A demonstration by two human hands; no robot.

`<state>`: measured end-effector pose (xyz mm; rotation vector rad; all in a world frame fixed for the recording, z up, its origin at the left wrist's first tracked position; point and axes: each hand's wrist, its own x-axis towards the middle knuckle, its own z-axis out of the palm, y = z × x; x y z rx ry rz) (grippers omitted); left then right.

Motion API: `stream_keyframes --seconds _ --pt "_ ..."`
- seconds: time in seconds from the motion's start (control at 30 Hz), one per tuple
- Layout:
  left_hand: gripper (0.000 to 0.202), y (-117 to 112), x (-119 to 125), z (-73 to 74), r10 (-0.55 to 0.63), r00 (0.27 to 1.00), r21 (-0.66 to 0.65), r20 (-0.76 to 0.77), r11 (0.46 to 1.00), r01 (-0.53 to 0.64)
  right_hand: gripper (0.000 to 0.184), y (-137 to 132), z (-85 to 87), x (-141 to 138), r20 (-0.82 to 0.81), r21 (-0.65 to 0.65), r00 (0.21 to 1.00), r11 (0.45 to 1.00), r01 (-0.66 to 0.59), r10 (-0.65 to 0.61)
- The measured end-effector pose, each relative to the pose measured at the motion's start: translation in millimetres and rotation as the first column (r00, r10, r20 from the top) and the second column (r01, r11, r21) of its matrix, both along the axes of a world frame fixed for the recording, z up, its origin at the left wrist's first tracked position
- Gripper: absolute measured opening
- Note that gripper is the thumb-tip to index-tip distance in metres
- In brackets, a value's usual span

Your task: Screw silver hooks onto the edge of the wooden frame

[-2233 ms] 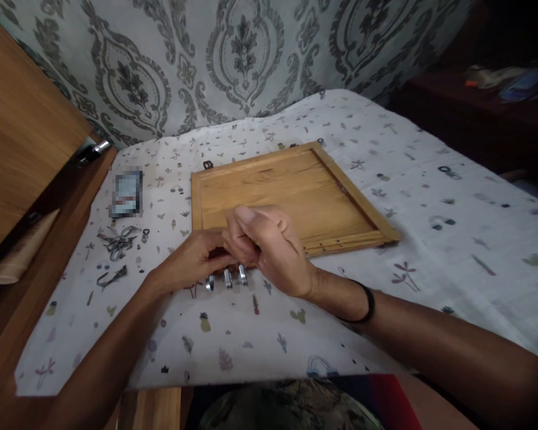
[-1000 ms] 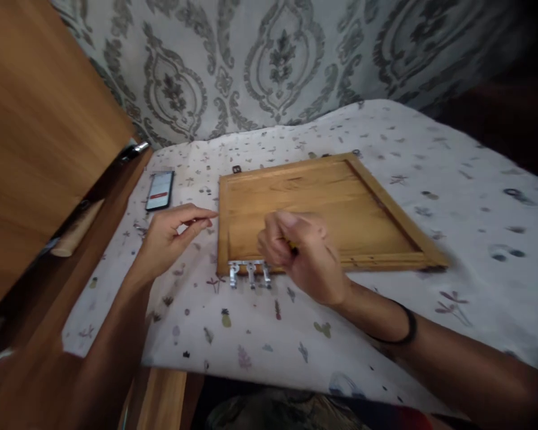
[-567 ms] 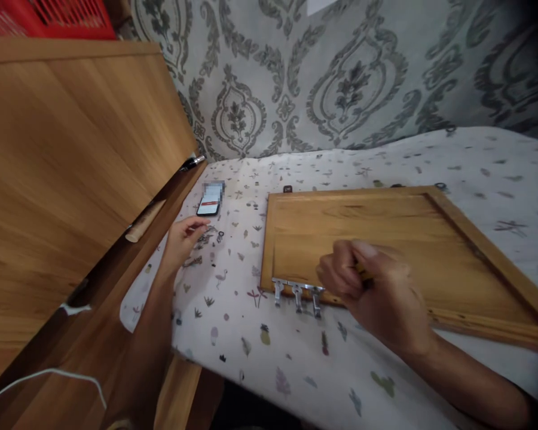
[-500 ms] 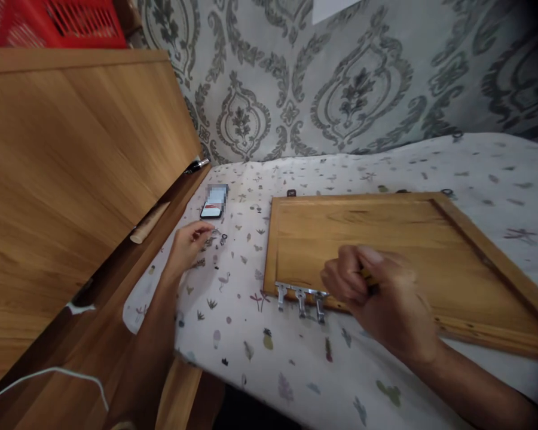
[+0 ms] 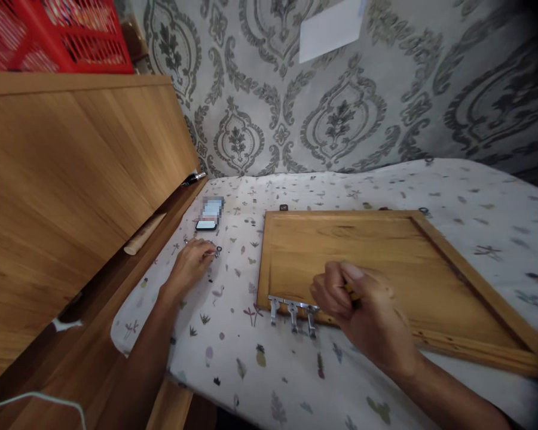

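Note:
My left hand is low over the patterned cloth, fingertips pinched together beside a small dark ring-shaped piece. What lies between those fingertips is too small to make out. My right hand is closed in a fist above the near edge of a framed wooden panel. A bit of yellow handle shows inside the fist; the rest of that object is hidden. Just left of the fist, a metal strip with several hook-like silver arms lies along the panel's near edge, the arms sticking out over the cloth.
A phone lies on the cloth beyond my left hand. At left stands a wooden cabinet with a red basket on top. A pale wooden stick rests on the ledge. A white cable curves at lower left.
The view has tilted up, so everything sits lower in the picture. My left fingertips have come closer to the ring-shaped piece and curled down. My right fist stays over the panel.

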<state>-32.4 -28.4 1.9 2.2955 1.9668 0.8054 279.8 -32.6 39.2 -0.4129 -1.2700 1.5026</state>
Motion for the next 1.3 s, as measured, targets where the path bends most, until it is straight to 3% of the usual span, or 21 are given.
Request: stream_keyframes --seconds 0.57,0.93,1.13,1.3 --pt "0.021 4.3 7.1 -3.7 -0.031 0.995 -0.01 -0.095 0.999 0.031 0.056 -1.1 -3.8 0.0 -0.004 0.034 1.0 0.999 0.027 -0.027" --pt "0.017 0.6 22.4 4.7 0.004 0.981 0.002 0.196 1.0 -0.004 0.061 -0.6 -4.8 -1.3 -0.037 0.077 0.999 0.996 0.033 -0.031" --pt "0.019 0.1 37.0 7.2 -0.088 0.965 -0.069 0.245 0.992 0.108 0.062 1.2 -8.5 -1.7 -0.055 0.085 0.998 0.995 0.045 -0.04" --pt "0.02 -4.6 49.5 5.6 -0.127 0.917 -0.112 0.378 0.977 0.181 0.059 1.3 -10.6 -1.1 -0.078 0.108 0.997 0.994 0.033 -0.025"
